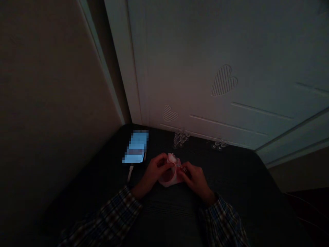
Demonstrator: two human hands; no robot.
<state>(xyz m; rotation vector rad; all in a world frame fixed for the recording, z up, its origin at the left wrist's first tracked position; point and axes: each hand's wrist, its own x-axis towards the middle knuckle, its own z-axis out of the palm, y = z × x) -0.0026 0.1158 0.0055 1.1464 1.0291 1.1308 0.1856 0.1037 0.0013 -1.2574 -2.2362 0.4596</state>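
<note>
In the middle of the dark tabletop lies a small pink-and-white piece (177, 177) with a pale curved rim, perhaps of fabric; its kind is hard to make out in the dim light. My left hand (155, 170) grips it from the left, thumb and fingers closed at its upper edge. On the other side, my right hand (196, 176) is pinched at its right edge. A small thin object with light bands (183, 168) shows at the right fingertips, too dark to name. Both wrists come out of checked sleeves.
A lit phone (137, 147) stands left of the hands, with a white cable (130, 173) at its lower end. Small clear rounded pieces lie in one cluster (181, 138) and another cluster (219, 144) by the white panel (180, 68) behind the table (164, 216).
</note>
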